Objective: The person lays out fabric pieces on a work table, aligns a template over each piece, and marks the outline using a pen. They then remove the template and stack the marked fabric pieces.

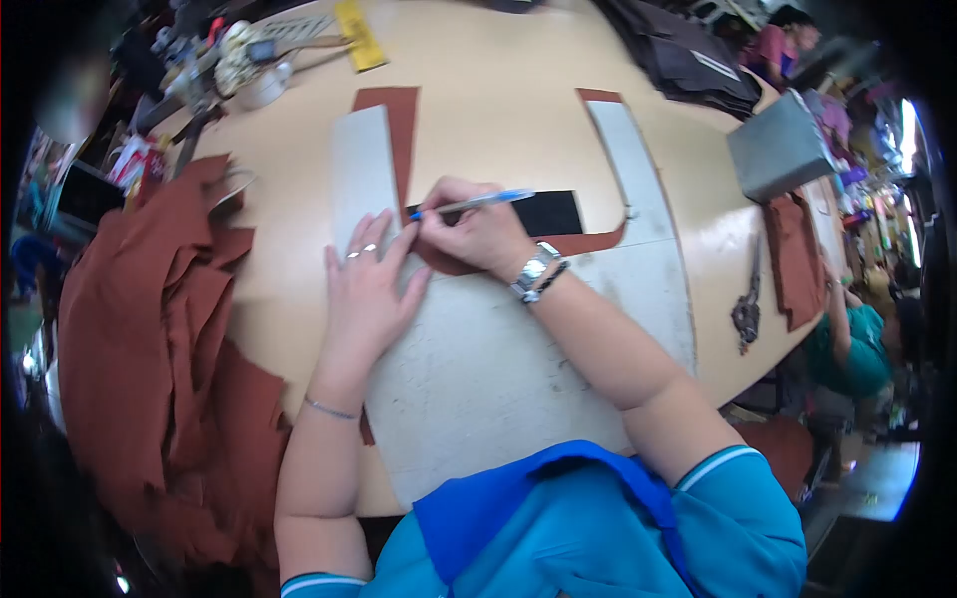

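Note:
A large grey pattern template [528, 339] lies over a reddish-brown piece of material [402, 130], whose edges show along the template's inner cut-out. My right hand [471, 227] grips a blue pen [498, 198], its tip down at the left inner edge of the cut-out. Flat on the template's left arm, my left hand [371, 282] rests with fingers spread, close to the pen tip. A black rectangular piece [548, 213] lies inside the cut-out, partly hidden by my right hand.
Reddish-brown material [150, 369] is heaped at the left. A grey metal block [780, 146] stands at the right, near folded brown pieces [795, 259] and a dark metal tool [748, 304]. Dark stacked material [678, 55] and a yellow strip [359, 36] lie farther back. Other people sit at the right.

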Action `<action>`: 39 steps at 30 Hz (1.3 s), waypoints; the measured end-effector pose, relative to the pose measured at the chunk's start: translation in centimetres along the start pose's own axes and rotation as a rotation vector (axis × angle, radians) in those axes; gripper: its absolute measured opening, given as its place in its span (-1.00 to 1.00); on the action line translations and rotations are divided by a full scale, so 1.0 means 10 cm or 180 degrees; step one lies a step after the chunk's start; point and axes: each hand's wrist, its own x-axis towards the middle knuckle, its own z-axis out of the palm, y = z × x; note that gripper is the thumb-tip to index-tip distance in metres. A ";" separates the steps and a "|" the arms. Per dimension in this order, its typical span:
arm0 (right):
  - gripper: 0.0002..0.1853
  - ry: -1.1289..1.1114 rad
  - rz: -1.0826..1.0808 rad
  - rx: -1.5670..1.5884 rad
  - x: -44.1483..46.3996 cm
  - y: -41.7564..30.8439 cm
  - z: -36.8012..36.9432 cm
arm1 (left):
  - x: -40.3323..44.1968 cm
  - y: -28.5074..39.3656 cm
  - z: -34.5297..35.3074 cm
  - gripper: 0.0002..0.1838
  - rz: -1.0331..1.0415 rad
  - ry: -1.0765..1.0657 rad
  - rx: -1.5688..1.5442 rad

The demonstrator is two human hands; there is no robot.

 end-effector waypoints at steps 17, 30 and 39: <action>-0.84 0.0437 0.0864 -0.1728 -1.70 -0.47 -1.79 | -0.31 0.09 -0.08 -0.18 -0.0165 0.0032 0.0089; -0.46 0.1098 0.1833 -0.0697 -2.74 -0.43 -2.43 | -1.68 0.82 -0.09 0.06 -0.0986 -0.0427 0.0378; -0.50 0.0833 0.2615 0.1186 -2.69 -0.71 -2.85 | -1.72 0.94 -0.08 0.10 -0.1003 -0.0464 0.0365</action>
